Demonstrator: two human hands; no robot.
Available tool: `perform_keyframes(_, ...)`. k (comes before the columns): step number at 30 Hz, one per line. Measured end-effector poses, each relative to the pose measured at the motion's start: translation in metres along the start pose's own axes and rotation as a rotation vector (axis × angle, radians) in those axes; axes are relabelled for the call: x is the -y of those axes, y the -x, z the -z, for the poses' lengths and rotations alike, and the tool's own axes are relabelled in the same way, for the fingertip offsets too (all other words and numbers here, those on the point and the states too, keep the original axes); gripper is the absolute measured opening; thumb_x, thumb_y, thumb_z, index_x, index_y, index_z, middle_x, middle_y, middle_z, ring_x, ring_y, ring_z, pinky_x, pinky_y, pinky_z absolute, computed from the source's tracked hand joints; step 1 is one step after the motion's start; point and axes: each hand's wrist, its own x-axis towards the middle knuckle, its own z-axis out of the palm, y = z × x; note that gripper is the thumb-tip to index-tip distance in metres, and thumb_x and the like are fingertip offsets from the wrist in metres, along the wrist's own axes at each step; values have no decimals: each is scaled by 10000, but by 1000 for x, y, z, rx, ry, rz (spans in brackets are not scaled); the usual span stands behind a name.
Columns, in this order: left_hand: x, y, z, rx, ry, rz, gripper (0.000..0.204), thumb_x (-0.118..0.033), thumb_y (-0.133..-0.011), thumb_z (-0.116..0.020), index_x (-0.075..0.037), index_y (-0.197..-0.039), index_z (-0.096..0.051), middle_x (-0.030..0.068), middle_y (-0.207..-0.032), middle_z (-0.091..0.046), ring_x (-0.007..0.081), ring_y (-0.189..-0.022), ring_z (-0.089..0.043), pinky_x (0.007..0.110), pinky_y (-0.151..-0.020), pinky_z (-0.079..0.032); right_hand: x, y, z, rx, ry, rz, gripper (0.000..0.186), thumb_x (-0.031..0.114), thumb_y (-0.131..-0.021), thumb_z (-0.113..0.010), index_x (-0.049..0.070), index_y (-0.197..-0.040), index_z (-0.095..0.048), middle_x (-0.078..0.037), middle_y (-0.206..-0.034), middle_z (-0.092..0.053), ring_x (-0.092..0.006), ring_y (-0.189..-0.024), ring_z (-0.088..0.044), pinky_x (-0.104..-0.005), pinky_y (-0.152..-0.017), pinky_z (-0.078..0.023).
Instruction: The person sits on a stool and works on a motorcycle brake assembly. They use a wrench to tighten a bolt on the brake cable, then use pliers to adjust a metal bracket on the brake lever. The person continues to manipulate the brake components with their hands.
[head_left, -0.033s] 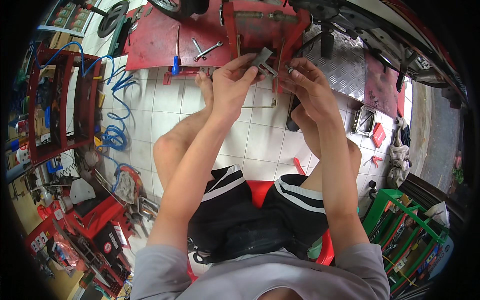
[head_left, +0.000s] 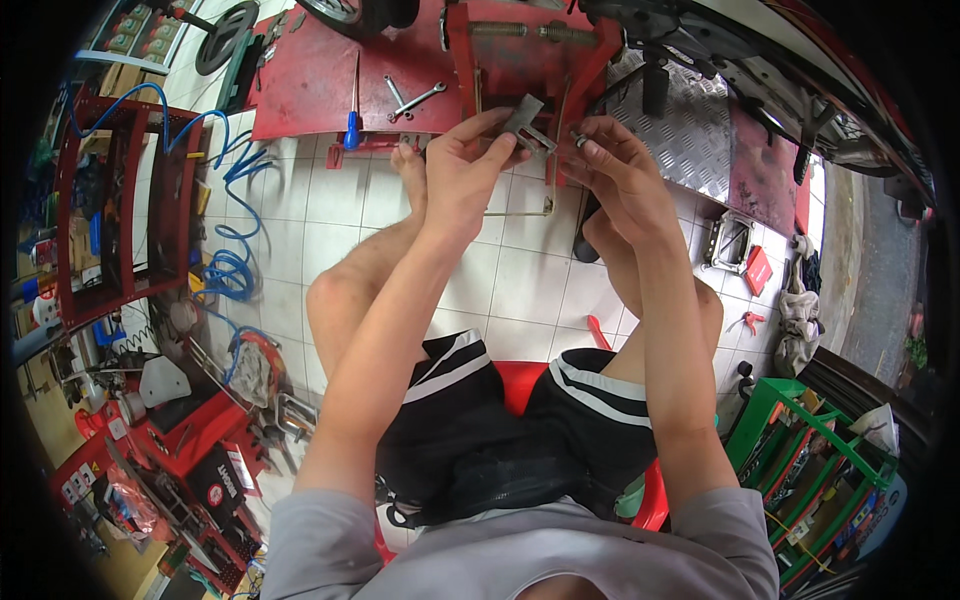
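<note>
My left hand [head_left: 462, 168] is raised in front of me and grips a small grey metal bracket [head_left: 524, 116] between thumb and fingers. My right hand [head_left: 612, 172] is close beside it, pinching a small dark fastener [head_left: 580, 141] at the bracket's right end. Both hands are held above the white tiled floor [head_left: 520, 280], just in front of a red metal lift platform [head_left: 310, 80]. A thin bent wire rod [head_left: 549, 190] hangs below the bracket. I sit on a red stool [head_left: 516, 382] with my knees apart.
A blue-handled screwdriver [head_left: 351, 128] and two wrenches [head_left: 413, 98] lie on the red platform. A coiled blue air hose [head_left: 232, 268] and a red tool shelf [head_left: 120, 200] are at the left. A green rack [head_left: 812, 462] stands at the right, and red pliers [head_left: 598, 331] lie on the floor.
</note>
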Motion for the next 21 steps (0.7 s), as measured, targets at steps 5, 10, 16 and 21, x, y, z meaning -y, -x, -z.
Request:
perform_keyframes(5,4,2,-4,-76,64,45,216,10,-882,-562,19,-1098,-547,68,-975,-620,144,-865,-617,274,-776,-515,-1,3,-13,-26,105,8,149,68,-879,-623,19,-1017,-598,-47,-1006,-630,-128,-927,-596,-302,-835,-489)
perform_keyframes(10,11,3,-5,-31,-83,53,199,8,-853,-602,-20,-1044,-553,30,-926,-615,95,-856,-576,257,-769,-470,-9,-1,-9,-83,218,70,146,75,-868,-642,10,-997,-620,-37,-977,-644,-105,-862,-597,-263,-791,-493)
perform_keyframes(16,15,9,-11,90,-65,62,237,49,-830,-610,-17,-1050,-551,36,-963,-610,97,-862,-576,262,-772,-484,-11,-2,-10,-119,273,156,145,56,-861,-636,-11,-989,-620,-53,-967,-649,-103,-837,-603,-257,-765,-497)
perform_keyframes(21,13,10,-16,90,-12,83,250,84,-824,-590,-8,-1053,-546,56,-976,-608,128,-875,-602,281,-797,-521,-13,-2,-18,-224,178,225,181,68,-855,-644,-12,-1016,-623,-49,-895,-652,-99,-826,-601,-252,-750,-493)
